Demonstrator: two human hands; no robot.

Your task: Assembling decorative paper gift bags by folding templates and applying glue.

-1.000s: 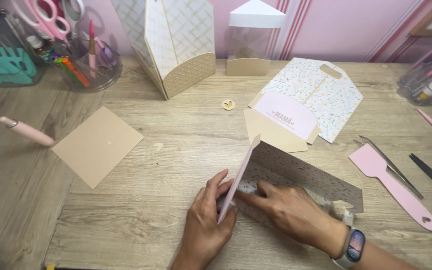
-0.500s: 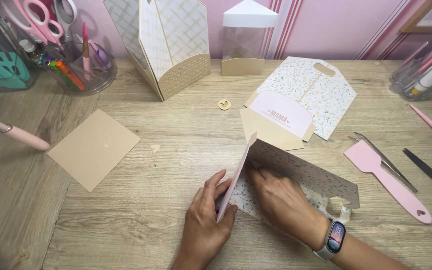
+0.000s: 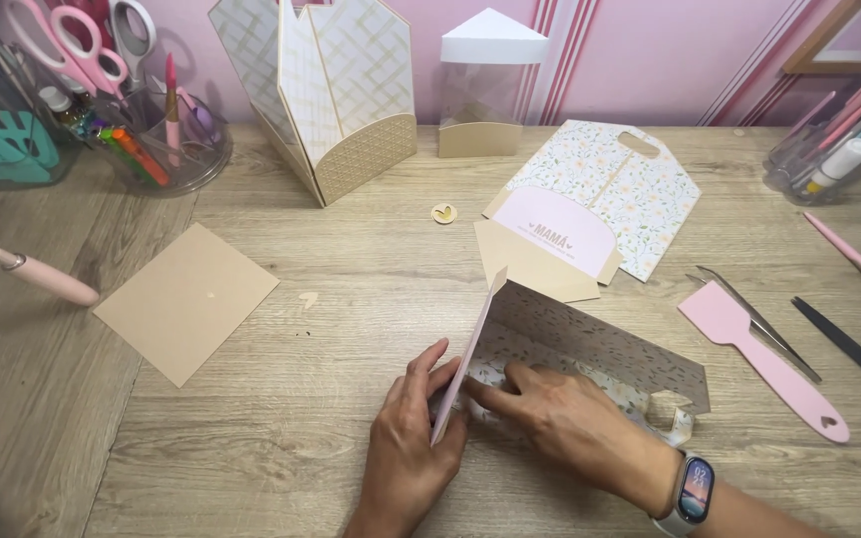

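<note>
At the near edge of a wooden table (image 3: 251, 448), a person's left hand (image 3: 413, 438) and right hand (image 3: 575, 423) work a patterned card box blank (image 3: 590, 349) into shape. One end panel (image 3: 468, 354) already stands folded upright, its pale pink face turned leftward; the long side wall is raised too, while a curly-cut tab (image 3: 675, 423) near the right wrist lies unfastened, so the box looks partly formed, with closing and fixing left to do. The left hand's grip is loosely curled, fingers flat against the outer face of the upright panel. The right hand's grip is half spread, fingertips pressing down on the blank's floral floor just inside the fold; neither hand is closed around anything. A smartwatch (image 3: 692, 490) rides the right wrist. To the right lie a pink spatula tool (image 3: 764, 359), tweezers (image 3: 754, 319) and dark-bladed scissors (image 3: 849, 354). To the left rest a tan card square (image 3: 186, 299) and a pink pen-like tool (image 3: 42, 277). Farther back sit a floral flat box blank (image 3: 640, 194), a lattice-patterned paper box (image 3: 336, 95), a clear box with a white lid (image 3: 490, 85) and tubs of scissors and pens (image 3: 142, 130).
</note>
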